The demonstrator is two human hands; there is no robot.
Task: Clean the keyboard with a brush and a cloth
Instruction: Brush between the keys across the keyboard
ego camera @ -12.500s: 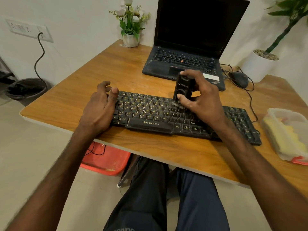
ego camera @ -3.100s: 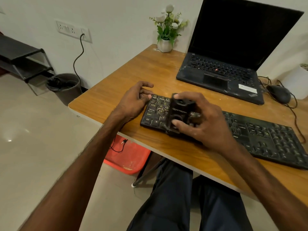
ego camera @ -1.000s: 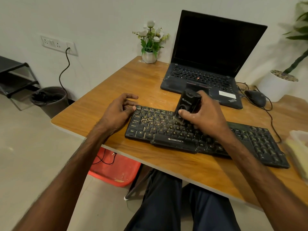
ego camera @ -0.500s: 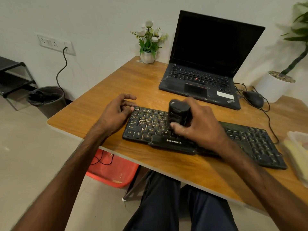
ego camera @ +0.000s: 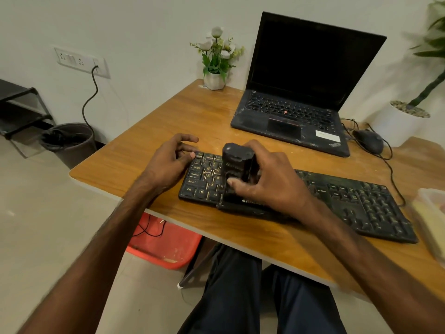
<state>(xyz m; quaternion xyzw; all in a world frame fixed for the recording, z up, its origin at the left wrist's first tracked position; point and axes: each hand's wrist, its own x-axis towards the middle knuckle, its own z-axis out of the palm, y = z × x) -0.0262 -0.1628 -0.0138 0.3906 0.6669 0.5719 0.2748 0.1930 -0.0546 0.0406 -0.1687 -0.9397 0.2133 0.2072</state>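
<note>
— What is nearest the camera?
— The person's knees in dark blue trousers (ego camera: 240,297), under the front edge of the light-brown wooden desk (ego camera: 240,233). A red plastic basin (ego camera: 166,247) sits on the floor beneath the desk, to the left, with thin black wires over it.

— And on the desk?
— A long black keyboard with pale lettering (ego camera: 361,201) lies along the near edge. The right hand (ego camera: 272,186) is wrapped round a chunky black brush (ego camera: 237,165), thumb on its near face and fingers behind. It holds the brush upright on the keyboard's left half. Hand and brush hide the keys under them, and the bristles cannot be seen.

— The other hand?
— The left hand (ego camera: 166,165) rests at the keyboard's left end. Its fingers are loosely bent, with fingertips touching the far-left corner, and it grips nothing.

— Anything beside the keyboard?
— A clear plastic box (ego camera: 431,213) at the right edge, with something yellow inside. It is blurred and cut off, so whether that is the cloth cannot be told.

— Farther back?
— An open black laptop (ego camera: 301,92) with a dark screen stands just behind the keyboard. To its right is a black mouse (ego camera: 368,141) among looping cables. A small white pot of white flowers (ego camera: 215,61) stands at the far-left corner and a large white planter (ego camera: 399,124) at the far right. Off the desk to the left, a dark waste bin (ego camera: 69,141) sits below a white wall socket (ego camera: 81,62).
</note>
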